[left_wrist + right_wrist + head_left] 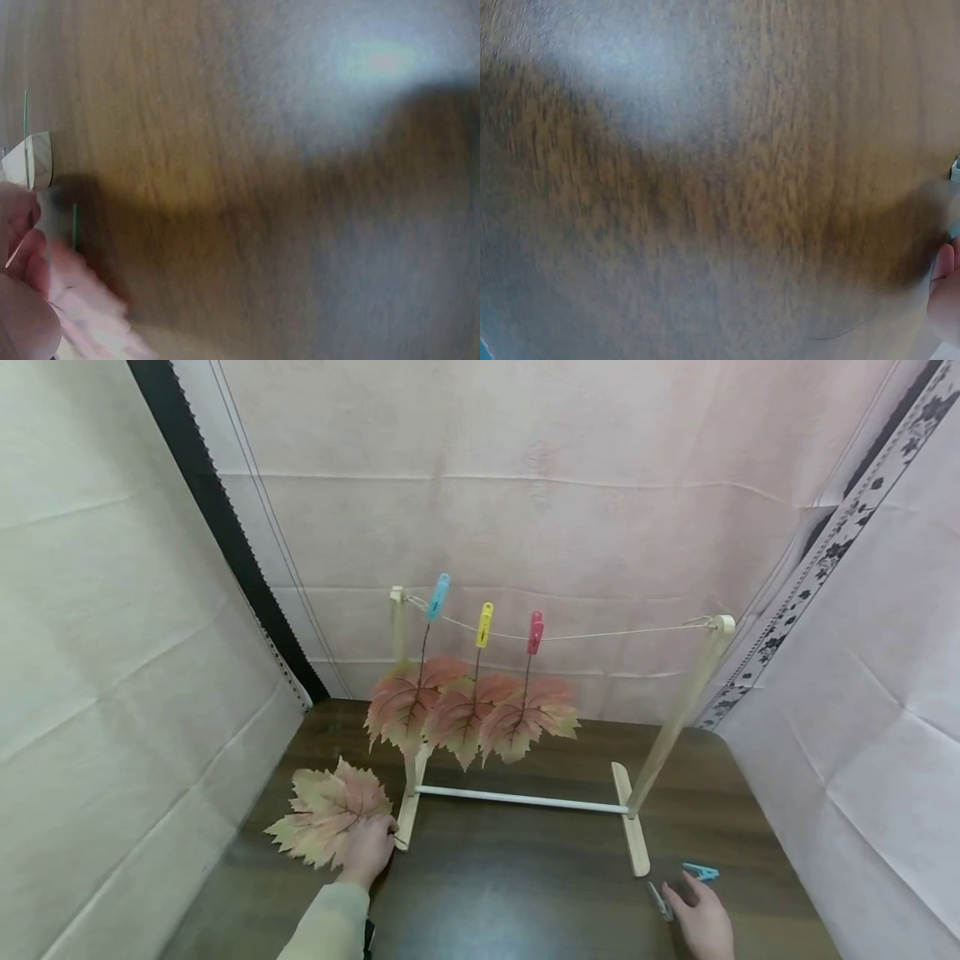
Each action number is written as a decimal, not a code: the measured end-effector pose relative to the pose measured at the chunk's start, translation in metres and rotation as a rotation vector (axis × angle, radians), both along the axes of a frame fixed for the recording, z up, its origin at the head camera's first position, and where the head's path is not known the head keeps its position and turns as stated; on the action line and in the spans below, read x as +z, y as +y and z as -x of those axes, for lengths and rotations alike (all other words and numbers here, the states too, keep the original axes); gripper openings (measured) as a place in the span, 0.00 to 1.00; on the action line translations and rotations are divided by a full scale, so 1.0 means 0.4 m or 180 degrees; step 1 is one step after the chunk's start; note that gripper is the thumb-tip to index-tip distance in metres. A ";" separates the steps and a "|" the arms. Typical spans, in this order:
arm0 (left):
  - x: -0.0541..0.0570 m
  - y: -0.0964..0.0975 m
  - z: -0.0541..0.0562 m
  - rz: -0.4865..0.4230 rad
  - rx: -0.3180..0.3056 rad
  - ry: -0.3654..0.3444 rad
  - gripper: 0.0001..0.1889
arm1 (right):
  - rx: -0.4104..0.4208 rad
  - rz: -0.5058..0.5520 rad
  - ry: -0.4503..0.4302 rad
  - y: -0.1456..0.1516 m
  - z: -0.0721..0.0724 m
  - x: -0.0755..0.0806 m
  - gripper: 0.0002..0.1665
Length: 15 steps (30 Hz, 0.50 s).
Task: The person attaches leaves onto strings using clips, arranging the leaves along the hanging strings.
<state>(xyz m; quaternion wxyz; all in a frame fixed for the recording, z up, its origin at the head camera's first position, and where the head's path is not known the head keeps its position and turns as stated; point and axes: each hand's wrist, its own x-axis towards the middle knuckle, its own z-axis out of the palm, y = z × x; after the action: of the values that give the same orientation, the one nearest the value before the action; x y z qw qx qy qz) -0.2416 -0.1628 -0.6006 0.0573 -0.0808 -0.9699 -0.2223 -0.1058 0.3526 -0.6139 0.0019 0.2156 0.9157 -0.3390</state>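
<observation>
The left hand (366, 850) gripped a loose leaf (330, 806) between curled fingers at its stem end, near the left edge of the table (495, 877). Near the right edge, the right hand (705, 920) had thumb and fingers parted; a grey clip (660, 902) and a loose blue clip (702, 871) were just beside them, and contact could not be determined. Toward the far edge, a light-blue clip (438, 597), a yellow clip (484, 625) and a red clip (535, 632) suspended three leaves (461, 714) from the line (622, 633) of a wooden rack (675, 724).

In the 2 wrist views, edges crop the fingers (34, 266) (1 pink leaf (94, 304) is blurred).
</observation>
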 end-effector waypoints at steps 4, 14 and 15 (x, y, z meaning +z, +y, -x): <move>0.004 -0.006 -0.003 -0.0078 -0.0091 -0.0103 0.06 | 0.0006 -0.0192 0.0139 -0.002 -0.007 -0.010 0.41; 0.007 -0.003 -0.005 -0.0219 -0.0281 0.0179 0.03 | -0.0042 -0.0422 0.0693 -0.041 -0.019 -0.045 0.31; 0.007 -0.002 -0.003 -0.0231 -0.0300 0.0208 0.03 | -0.0036 -0.0421 0.0693 -0.044 -0.018 -0.045 0.30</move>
<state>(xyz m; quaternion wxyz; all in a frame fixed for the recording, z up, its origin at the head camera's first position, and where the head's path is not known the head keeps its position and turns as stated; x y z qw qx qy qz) -0.2403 -0.1636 -0.5978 0.0814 -0.1314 -0.9539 -0.2571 -0.0986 0.3350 -0.6318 -0.1137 0.1823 0.9297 -0.2992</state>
